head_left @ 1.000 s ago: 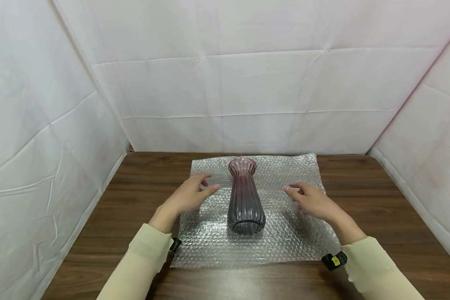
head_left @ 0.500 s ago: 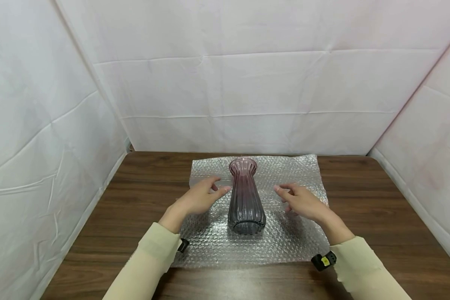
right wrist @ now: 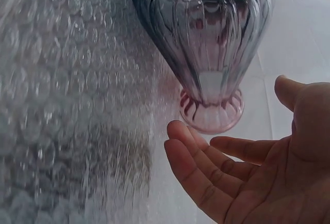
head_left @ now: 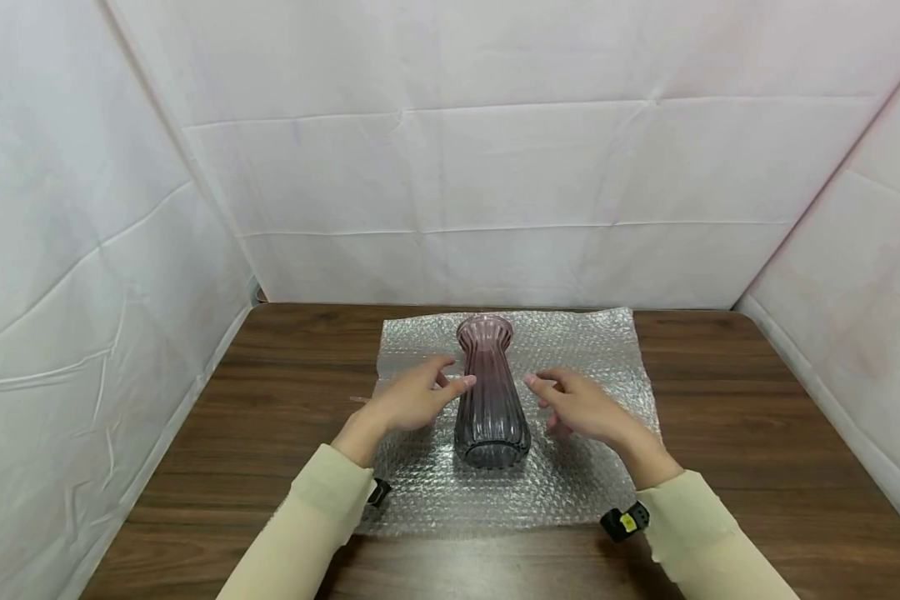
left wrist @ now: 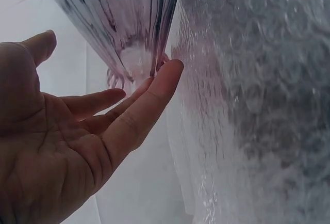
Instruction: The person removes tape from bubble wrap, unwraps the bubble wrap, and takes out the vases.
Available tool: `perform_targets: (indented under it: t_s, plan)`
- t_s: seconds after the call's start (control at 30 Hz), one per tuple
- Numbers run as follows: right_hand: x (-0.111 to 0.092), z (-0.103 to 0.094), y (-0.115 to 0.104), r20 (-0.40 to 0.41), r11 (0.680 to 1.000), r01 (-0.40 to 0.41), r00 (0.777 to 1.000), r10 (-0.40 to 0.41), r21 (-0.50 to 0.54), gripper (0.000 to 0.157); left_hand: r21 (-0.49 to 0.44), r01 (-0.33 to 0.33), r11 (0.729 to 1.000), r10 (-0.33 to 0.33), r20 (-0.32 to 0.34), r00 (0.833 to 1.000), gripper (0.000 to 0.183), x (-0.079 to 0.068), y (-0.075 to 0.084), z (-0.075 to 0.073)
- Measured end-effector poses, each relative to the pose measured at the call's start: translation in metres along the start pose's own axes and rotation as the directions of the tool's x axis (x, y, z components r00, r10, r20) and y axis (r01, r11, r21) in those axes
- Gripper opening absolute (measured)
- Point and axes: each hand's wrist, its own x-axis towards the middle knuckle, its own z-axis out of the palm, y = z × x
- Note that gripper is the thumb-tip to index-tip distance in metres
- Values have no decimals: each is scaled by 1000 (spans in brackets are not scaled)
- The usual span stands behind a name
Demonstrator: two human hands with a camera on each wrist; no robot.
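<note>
A ribbed glass vase, pink at its flared mouth and grey toward the base, lies on its side on a sheet of bubble wrap, base toward me. My left hand is at the vase's left side, thumb tip overlapping its edge in the head view. In the left wrist view the fingers reach alongside the glass, spread and relaxed. On the other side my right hand hovers over the wrap, a small gap from the glass. Its fingers are loosely bent and hold nothing.
The bubble wrap lies flat on a dark wooden table, reaching nearly to the back edge. White cloth walls enclose the table at the back and both sides. Each wrist carries a small black camera.
Both hands have moved inward toward the vase, the left one rightward and the right one leftward. The vase and the bubble wrap have stayed in place.
</note>
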Motion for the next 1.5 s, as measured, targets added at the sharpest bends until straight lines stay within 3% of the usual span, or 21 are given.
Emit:
perform_targets:
  t_s: [0.23,0.47,0.9,1.27,1.5]
  plan:
    - [6,10,-4,-12,1000,1,1000,-1,-13,84,-103,29,994,-25,41,999,85,4,3,8]
    - [8,20,-7,-9,1000,-16,1000,16,11,85,-241,90,966,-71,84,994,90,8,2,15]
    - [11,27,-8,61,997,-14,998,9,75,83,-251,101,963,-74,113,991,93,10,3,20]
    - [15,29,-7,100,994,-10,995,-1,106,79,-369,41,928,22,165,986,75,13,1,25]
    - [15,30,-7,116,992,20,993,-34,123,79,-392,36,919,38,178,983,70,14,2,25]
